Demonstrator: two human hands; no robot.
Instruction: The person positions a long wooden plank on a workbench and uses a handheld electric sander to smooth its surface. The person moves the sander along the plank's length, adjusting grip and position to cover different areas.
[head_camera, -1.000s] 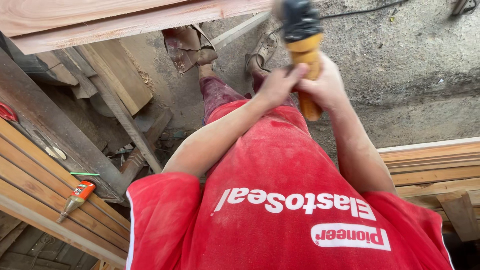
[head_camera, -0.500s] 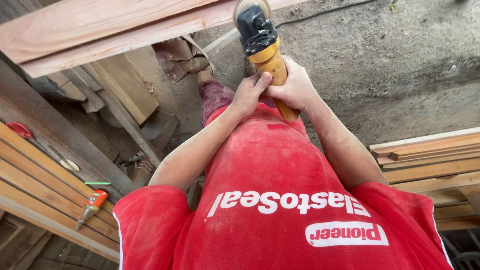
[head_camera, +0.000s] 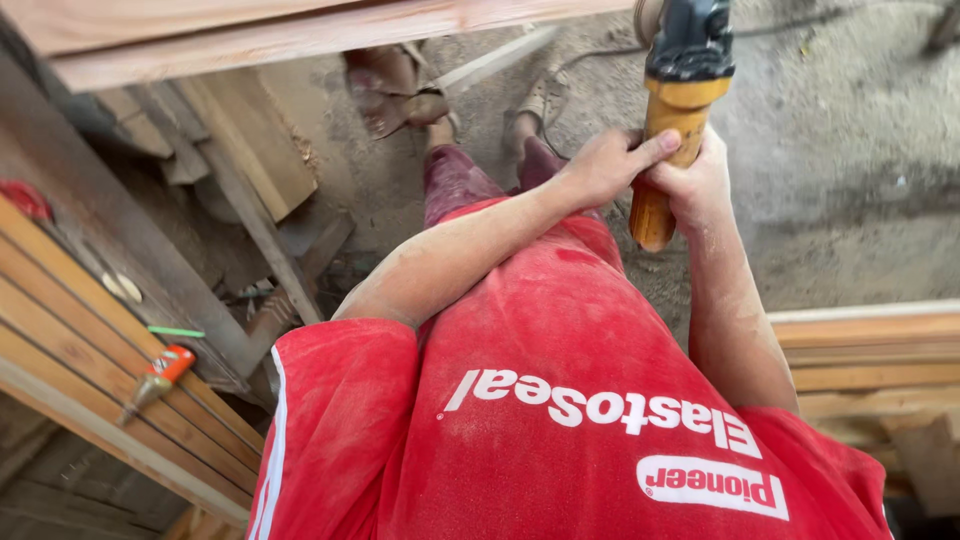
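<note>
Angle grinder gripped in both hands at the plank's edge.
The yellow-bodied angle grinder (head_camera: 672, 110) is held head-up beside the wooden plank (head_camera: 300, 30); left hand (head_camera: 605, 165) and right hand (head_camera: 690, 185) fingers are wrapped around its handle. A kickback could be caused if the disc is jammed against the wood.

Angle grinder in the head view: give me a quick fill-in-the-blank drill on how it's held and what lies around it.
1. Both hands grip the angle grinder by its ____ handle.
2. The left hand and right hand hold it above a ____ floor.
3. The small orange tube lies on stacked wooden ____ at the left.
4. The person's shirt is ____.

Missing words: yellow; dusty concrete; planks; red
</note>
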